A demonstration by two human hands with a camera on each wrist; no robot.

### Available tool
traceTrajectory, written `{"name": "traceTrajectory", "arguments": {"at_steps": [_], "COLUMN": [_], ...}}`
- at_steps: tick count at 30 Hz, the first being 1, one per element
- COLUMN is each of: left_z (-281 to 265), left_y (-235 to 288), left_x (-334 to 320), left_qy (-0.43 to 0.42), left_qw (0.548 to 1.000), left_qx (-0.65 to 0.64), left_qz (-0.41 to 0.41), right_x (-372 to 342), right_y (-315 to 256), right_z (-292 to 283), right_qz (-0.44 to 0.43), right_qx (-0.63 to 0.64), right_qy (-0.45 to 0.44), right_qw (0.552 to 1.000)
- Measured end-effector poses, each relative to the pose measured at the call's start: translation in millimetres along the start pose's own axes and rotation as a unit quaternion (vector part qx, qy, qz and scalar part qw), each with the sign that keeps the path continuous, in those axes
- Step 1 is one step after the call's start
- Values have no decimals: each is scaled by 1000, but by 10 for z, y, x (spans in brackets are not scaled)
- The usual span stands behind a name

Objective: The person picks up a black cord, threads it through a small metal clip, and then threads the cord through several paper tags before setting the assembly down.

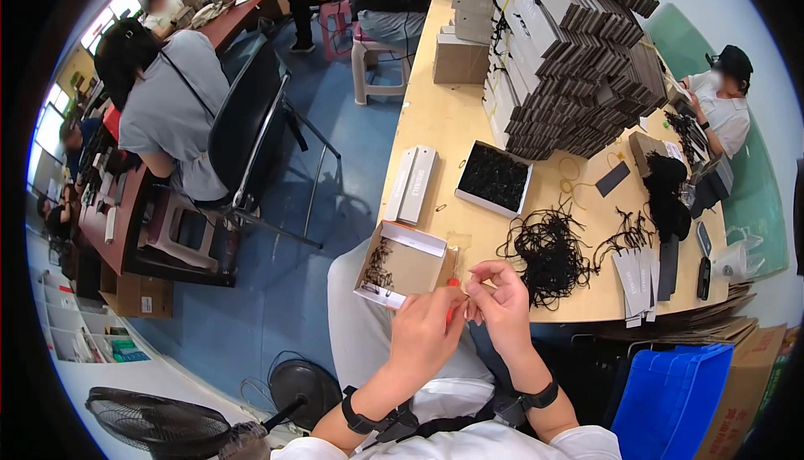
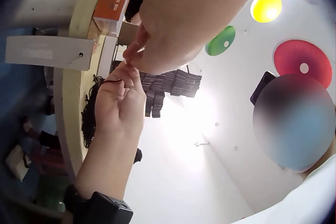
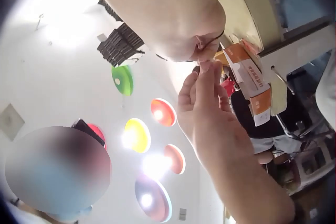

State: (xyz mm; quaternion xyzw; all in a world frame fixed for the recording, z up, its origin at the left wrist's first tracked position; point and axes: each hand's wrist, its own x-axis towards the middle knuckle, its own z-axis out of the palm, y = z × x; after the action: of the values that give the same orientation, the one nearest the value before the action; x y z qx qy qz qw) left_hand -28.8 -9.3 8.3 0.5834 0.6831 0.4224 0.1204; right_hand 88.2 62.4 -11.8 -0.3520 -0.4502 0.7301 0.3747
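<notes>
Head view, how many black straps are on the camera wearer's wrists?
2. One strap is worn just behind the left hand, the other strap just behind the right hand. Neither is fully hidden, and no others show there.

The cord [image 2: 112, 81] at the right hand [image 1: 502, 301] is black, as are the straps [image 1: 540, 395] on both wrists. Just beyond the left hand [image 1: 423, 330], the box [image 1: 414, 239] is white and orange outside and tan within, its clips [image 1: 379, 269] dark bronze. Farther out, the cards [image 1: 414, 184] are pale grey with whitish lettering; the tray [image 1: 487, 205] beside them is white, its contents black. Rightward of the right hand, the cord pile [image 1: 548, 251] is black, the tags [image 1: 632, 280] grey with white print.
</notes>
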Motion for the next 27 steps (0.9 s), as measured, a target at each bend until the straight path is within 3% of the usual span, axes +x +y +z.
{"name": "traceTrajectory", "arguments": {"at_steps": [7, 9, 10, 13, 19, 25, 27], "left_z": [69, 93, 76, 1, -38, 11, 87], "left_y": [28, 66, 63, 42, 81, 84, 80], "left_x": [-70, -74, -70, -57, -22, -46, -109], "left_qy": [36, 55, 54, 14, -35, -19, 38], "left_qw": [999, 983, 983, 983, 976, 967, 938], "left_qx": [-40, -147, -147, -165, -183, -218, -300], "left_qz": [6, -98, -99, -76, -112, -129, -171], "right_x": [-19, -35, -42, -60, -88, -78, -69], "right_y": [30, 27, 30, 38, 49, 64, 69], "right_z": [12, 12, 9, 6, -1, -8, -10], "right_qz": [15, -11, -10, -35, -38, -23, -54], "right_qx": [71, 83, 83, 92, 90, 137, 189], "right_qy": [24, 24, 24, 3, -21, -30, -32], "right_qw": [997, 996, 996, 995, 995, 990, 980]}}
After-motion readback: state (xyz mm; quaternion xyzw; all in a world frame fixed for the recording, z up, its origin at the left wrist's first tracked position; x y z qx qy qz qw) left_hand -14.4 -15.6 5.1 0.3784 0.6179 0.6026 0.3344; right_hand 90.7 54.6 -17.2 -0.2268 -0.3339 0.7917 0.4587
